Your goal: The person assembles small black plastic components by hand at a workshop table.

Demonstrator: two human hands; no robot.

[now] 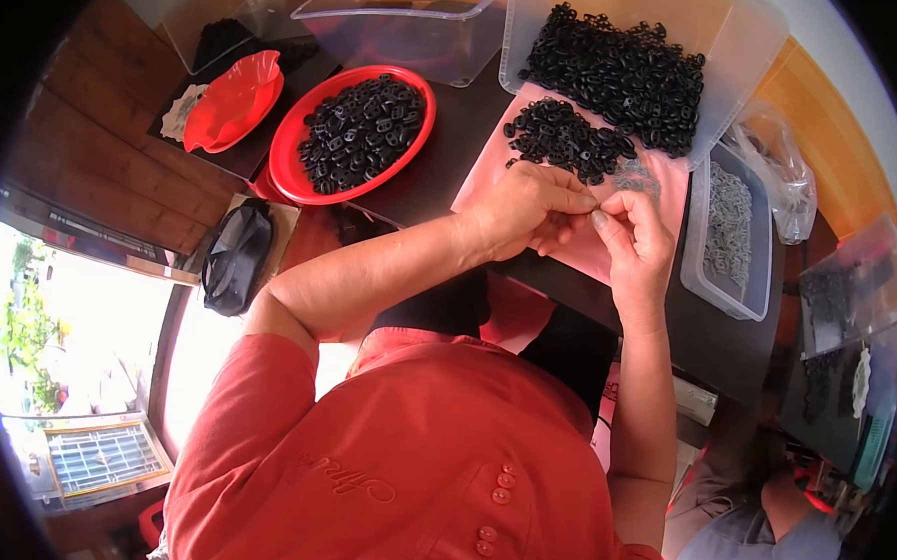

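Note:
My left hand (527, 211) and my right hand (634, 240) meet over a pink sheet (582, 258), thumbs and fingertips pinched together. Whatever is between the fingertips is too small to make out. Just beyond my hands lies a loose pile of small black oval parts with holes (565, 137). Beside that pile, close to my right fingertips, is a little heap of small grey metal pieces (637, 176). A clear box (759, 284) holding many more grey metal pieces (728, 227) stands right of my right hand.
A large clear bin (744, 53) of black parts stands tipped behind the sheet. At the left is a red basin (281, 178) of black pieces, beside a red dish (234, 100). Another clear bin (400, 23) is at the back. Another person's leg (757, 549) shows lower right.

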